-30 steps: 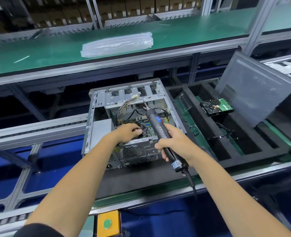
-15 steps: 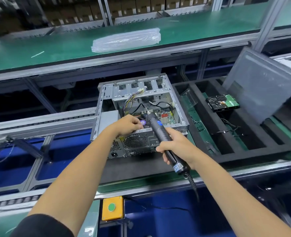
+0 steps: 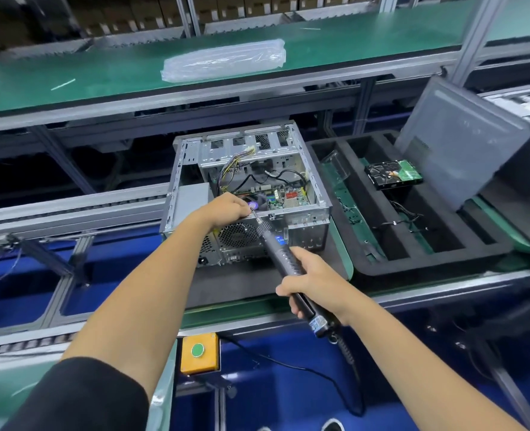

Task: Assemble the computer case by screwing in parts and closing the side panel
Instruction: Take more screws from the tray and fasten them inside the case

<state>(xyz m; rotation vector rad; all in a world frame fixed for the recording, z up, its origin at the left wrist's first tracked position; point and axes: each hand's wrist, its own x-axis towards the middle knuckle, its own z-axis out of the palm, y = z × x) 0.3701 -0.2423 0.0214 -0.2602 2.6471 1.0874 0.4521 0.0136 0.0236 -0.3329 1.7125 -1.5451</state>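
The right hand (image 3: 312,284) is curled tight round the rear half of the driver (image 3: 284,259), whose long axis runs from that hand up and to the left, ending in a thin bit that meets the near top rim of the case (image 3: 307,225). The bit's tip lies right under the left hand (image 3: 230,209), which sits ahead of and to the left of the right hand, resting on the same rim with its fingers bunched at the tip; it seems to be steadying a screw or the bit there, though what it pinches is too small to tell. So the left hand is the nearer of the two to the fastening point, while the right hand stands well back along the tool's handle. The coming move, as I judge it, turns on keeping the driver's axis lined up with the screw hole at that rim while the left fingers guide the tip; a tilt could make the bit slip. The case lies on its side, open face up, bare silver metal, with a board, bundled wires and a fan grille in view on the wall facing the person. The panel (image 3: 463,150), grey and flat, leans tilted well to the right of both hands, not yet fitted, beyond a black tray (image 3: 428,262) that holds a drive (image 3: 393,174).
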